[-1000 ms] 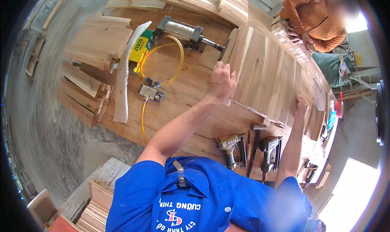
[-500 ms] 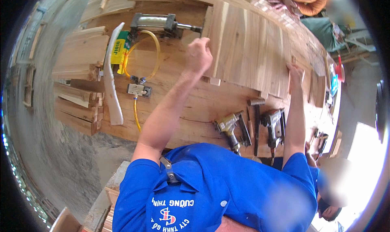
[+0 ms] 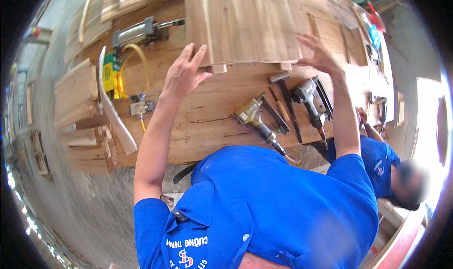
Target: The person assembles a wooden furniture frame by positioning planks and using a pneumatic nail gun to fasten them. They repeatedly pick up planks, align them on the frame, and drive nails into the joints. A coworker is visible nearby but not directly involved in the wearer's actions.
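Both left hand (image 3: 183,73) and right hand (image 3: 321,56) spread, pinching nothing I see, near opposite sides of planked wood panel (image 3: 255,26); contact unclear. Panel lies on workbench (image 3: 198,123) beside pneumatic cylinder (image 3: 134,34). I judge step as positioning; next move calls for even two-handed alignment.

A person's left hand (image 3: 183,75) spreads open, fingers (image 3: 200,55) raised and thumb (image 3: 203,77) toward the right hand (image 3: 322,57), which stands open well apart from it, parted fingers pointing back. The left forearm (image 3: 160,127) slants up to its hand; the right forearm (image 3: 347,111) rises almost straight beneath its own.
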The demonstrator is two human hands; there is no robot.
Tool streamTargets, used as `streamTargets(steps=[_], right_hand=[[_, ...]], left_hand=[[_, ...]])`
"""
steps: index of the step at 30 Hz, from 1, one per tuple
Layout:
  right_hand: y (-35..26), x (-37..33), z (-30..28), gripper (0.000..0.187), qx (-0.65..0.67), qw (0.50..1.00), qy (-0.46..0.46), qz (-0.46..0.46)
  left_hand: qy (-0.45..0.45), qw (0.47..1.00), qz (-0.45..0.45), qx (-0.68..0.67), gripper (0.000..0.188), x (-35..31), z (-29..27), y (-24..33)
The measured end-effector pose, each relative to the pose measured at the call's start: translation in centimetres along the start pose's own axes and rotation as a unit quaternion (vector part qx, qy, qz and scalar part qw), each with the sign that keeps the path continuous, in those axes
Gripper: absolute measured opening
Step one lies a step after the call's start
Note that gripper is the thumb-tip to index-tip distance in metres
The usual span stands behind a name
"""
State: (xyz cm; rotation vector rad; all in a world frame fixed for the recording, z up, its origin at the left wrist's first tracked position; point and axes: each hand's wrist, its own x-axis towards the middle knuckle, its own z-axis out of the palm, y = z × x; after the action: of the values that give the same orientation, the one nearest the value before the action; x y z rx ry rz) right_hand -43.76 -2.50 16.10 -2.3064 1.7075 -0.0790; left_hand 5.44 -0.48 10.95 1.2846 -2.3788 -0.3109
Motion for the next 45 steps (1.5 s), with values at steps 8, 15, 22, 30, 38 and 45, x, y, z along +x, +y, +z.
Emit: streamTargets(steps=[8, 15, 22, 30, 38, 45], right_hand=[[1.3, -2.4, 4.5, 0.09, -0.052, 0.993, 0.102, -0.002], [1.2, -1.8, 4.5, 0.087, -0.042, 0.993, 0.112, -0.01], [0.9, -1.8, 4.3, 0.088, -0.02, 0.994, 0.106, 0.004], [1.2, -1.6, 4.6, 0.089, 0.015, 0.992, 0.125, -0.019], [0.5, -1.6, 3.9, 0.09, -0.003, 0.993, 0.112, -0.024], [0.7, -1.2, 3.8, 0.093, 0.015, 0.993, 0.108, -0.044]], left_hand=[[0.039, 0.997, 0.043, 0.053, 0.067, 0.8, 1.7, -0.8], [0.048, 0.994, 0.066, 0.078, 0.069, 1.3, 1.7, -1.7], [0.051, 0.995, 0.067, 0.06, 0.067, 1.2, 1.6, -2.1], [0.058, 0.996, 0.052, 0.033, 0.065, 1.2, 1.5, -1.8], [0.049, 0.997, 0.05, -0.01, 0.068, 0.6, 1.0, -2.6], [0.064, 0.997, 0.046, -0.013, 0.065, 0.4, 1.2, -2.6]])
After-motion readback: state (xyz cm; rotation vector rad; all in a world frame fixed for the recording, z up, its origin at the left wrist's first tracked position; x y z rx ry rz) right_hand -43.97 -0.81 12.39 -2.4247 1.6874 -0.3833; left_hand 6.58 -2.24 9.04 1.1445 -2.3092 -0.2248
